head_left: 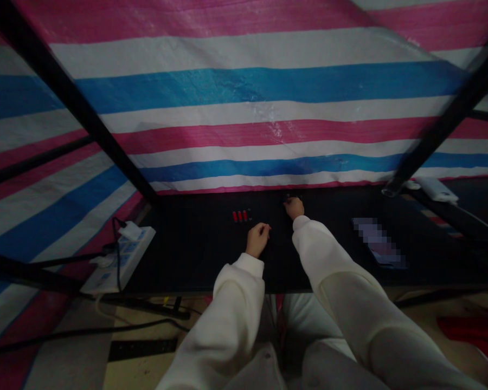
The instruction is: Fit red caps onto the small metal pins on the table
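My left hand (258, 239) hovers over or rests on the black tabletop (187, 244), its fingers drawn together in a pinch. Anything between those fingertips is too small to see. Just beyond it stand or lie three small red cylinders (239, 216) in a row, with a small dark piece (250, 214) at the row's right end. Farther forward, my right hand (294, 208) has its fingers closed near the table's back edge. Small dark items there blend into the black surface, so what the fingers hold cannot be made out.
A white power strip (136, 254) with plugs and cables is at the left edge. On the right lie a phone (378, 242) with a blurred-out screen and a white device (437, 190) with a cable. Black frame poles (85, 122) and striped sheeting (248, 86) enclose the table.
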`<state>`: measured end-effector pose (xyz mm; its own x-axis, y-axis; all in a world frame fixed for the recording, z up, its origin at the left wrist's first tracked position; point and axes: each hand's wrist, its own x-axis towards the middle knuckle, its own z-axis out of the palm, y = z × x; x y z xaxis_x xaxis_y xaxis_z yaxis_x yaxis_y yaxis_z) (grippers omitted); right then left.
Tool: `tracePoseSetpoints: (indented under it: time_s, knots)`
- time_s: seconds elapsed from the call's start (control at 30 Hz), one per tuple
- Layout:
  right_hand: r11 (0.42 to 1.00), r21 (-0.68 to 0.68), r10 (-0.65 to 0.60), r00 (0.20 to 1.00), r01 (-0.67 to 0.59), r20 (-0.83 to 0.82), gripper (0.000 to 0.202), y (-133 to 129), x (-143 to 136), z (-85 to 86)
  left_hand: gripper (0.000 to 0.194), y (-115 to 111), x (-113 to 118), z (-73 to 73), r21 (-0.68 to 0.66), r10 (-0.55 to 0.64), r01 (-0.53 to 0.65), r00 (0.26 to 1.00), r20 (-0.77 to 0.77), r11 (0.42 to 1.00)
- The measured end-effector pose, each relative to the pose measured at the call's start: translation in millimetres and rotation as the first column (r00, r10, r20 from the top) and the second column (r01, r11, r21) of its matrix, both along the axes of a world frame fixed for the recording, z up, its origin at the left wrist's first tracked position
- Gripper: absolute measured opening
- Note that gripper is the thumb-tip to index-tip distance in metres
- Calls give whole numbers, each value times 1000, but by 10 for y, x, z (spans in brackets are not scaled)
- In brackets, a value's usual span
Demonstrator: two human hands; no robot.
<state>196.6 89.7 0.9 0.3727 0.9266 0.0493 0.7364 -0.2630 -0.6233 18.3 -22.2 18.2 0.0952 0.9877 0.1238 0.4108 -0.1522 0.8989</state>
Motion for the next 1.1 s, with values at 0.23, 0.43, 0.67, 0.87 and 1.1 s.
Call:
tracePoseSetpoints:
  time_s: [0.23,0.43,0.67,0.87,1.1]
  knots:
    - [999,-36,40,998,-38,39,26,-25,1,79,28,46,-19,-81,28,-26,26,1000,0,999]
    - [999,-47,23,999,-21,39,27,-210,-59,154,27,25,-19,-72,54,-22,24,999,-24,998]
    - [971,239,67,971,-10,-228,33,-771,-182,164,21,7,-1,-30,113,59,-56,998,-25,992]
    - [912,403,124,878,83,-462,35,-1242,-300,-39,40,-9,-26,-26,262,207,-164,968,-144,951]
    - [944,326,115,876,50,-468,32,-1341,-263,-116,56,-147,-39,139,243,140,-48,915,-378,969]
